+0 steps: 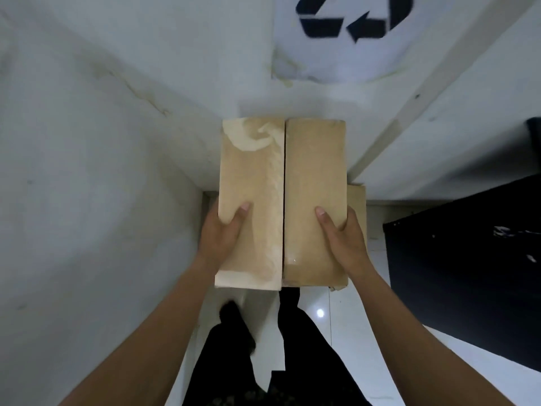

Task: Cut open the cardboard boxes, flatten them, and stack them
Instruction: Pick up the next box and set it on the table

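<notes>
White walls (87, 142) behind — left hand (219, 232) and right hand (348, 241) clasp opposite sides of one cardboard box (313, 177).

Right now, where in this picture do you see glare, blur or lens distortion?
Head view: a small glare spot shines on the glossy floor; the recycling sign at the top is smeared; the wide lens bends the wall lines; the cardboard box, gripped by the left hand and right hand, looks fairly sharp and evenly lit.
</notes>
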